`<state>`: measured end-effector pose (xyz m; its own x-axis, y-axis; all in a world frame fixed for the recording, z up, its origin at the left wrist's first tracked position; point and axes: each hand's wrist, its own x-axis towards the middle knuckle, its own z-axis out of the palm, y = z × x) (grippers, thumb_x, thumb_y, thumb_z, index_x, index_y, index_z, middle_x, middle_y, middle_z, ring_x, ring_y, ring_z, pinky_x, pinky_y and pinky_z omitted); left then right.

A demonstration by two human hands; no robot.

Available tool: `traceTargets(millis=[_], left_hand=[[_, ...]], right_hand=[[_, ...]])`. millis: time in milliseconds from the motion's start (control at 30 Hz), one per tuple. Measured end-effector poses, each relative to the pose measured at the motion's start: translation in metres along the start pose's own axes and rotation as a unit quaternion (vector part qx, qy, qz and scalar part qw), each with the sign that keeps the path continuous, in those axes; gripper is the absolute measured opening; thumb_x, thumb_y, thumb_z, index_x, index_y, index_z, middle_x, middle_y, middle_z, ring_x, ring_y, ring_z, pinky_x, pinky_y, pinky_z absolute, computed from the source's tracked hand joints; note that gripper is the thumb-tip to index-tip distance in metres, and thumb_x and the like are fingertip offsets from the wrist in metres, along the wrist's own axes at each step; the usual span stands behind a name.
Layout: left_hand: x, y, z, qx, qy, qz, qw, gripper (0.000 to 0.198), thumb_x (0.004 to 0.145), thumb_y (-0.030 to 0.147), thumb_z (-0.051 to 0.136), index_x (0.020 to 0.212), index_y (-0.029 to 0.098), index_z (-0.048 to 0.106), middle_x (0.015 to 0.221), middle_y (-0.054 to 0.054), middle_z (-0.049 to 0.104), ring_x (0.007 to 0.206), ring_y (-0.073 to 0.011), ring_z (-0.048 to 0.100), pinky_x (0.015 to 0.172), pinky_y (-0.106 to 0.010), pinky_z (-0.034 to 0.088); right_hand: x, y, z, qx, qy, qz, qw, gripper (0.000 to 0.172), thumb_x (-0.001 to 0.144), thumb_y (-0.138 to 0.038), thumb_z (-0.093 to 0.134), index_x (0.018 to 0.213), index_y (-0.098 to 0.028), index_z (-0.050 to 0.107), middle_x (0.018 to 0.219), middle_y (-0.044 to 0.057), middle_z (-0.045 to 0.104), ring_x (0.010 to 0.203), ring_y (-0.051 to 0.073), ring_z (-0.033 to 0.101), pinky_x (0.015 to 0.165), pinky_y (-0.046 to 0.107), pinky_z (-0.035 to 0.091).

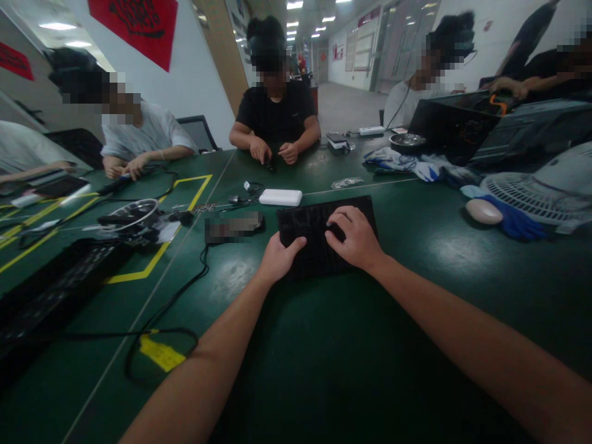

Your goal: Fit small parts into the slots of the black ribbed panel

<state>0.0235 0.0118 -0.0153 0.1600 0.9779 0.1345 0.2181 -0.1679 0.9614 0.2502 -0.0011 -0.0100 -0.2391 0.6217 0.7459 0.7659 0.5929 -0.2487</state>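
A black keyboard (314, 231) lies flat on the green table (351, 345) in front of me. My left hand (279, 257) grips its near left edge, thumb on top and fingers curled under. My right hand (354, 237) rests on top of the keys, fingers bent and pressing down near the middle. A white power bank (280, 197) lies just behind the keyboard. A blurred dark object (234, 226) sits to the keyboard's left.
Several people sit around the table, hands on small parts. Another keyboard (55, 290) and a cable with a yellow tag (160, 353) lie at left. A metal bowl (132, 216), blue gloves (515, 222), a white fan (541, 191) and laptops (444, 126) crowd the edges.
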Motion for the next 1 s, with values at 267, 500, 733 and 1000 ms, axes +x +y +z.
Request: traceTargets(millis=[267,500,733,1000], left_hand=[[-0.0007,0.0036,0.0004,-0.005,-0.001,-0.007,1.000,0.046,0.078,0.044,0.077,0.112,0.015,0.071,0.115,-0.013,0.077,0.111,-0.0345,0.071,0.101,-0.051,0.054],[-0.0010,0.0034,0.0004,0.000,0.003,-0.008,1.000,0.047,0.078,0.045,0.077,0.113,0.014,0.070,0.116,-0.014,0.077,0.112,-0.0348,0.071,0.102,-0.050,0.053],[-0.0007,0.0033,0.0014,-0.005,0.001,-0.008,1.000,0.047,0.077,0.045,0.077,0.111,0.013,0.071,0.114,-0.014,0.077,0.110,-0.0344,0.071,0.100,-0.050,0.054],[-0.0002,0.0016,0.0008,-0.002,0.004,-0.007,1.000,0.046,0.078,0.045,0.077,0.111,0.014,0.071,0.114,-0.014,0.077,0.110,-0.0344,0.071,0.101,-0.050,0.054]], right_hand=[[-0.0002,0.0002,-0.0002,-0.001,-0.003,-0.005,1.000,0.025,0.091,-0.023,0.060,0.115,-0.026,0.064,0.111,0.009,0.061,0.105,0.027,0.059,0.093,0.047,0.050],[-0.0005,-0.0005,-0.0007,-0.011,0.008,-0.017,1.000,0.021,0.091,-0.022,0.061,0.112,-0.023,0.067,0.109,0.009,0.061,0.103,0.025,0.060,0.092,0.044,0.051],[-0.0008,0.0007,0.0013,-0.014,0.013,-0.019,1.000,0.018,0.091,-0.022,0.062,0.108,-0.023,0.067,0.109,0.009,0.062,0.102,0.025,0.060,0.092,0.044,0.051],[0.0003,-0.0005,0.0003,-0.013,0.007,-0.014,1.000,0.018,0.091,-0.022,0.061,0.108,-0.023,0.065,0.109,0.009,0.061,0.102,0.026,0.059,0.092,0.044,0.050]])
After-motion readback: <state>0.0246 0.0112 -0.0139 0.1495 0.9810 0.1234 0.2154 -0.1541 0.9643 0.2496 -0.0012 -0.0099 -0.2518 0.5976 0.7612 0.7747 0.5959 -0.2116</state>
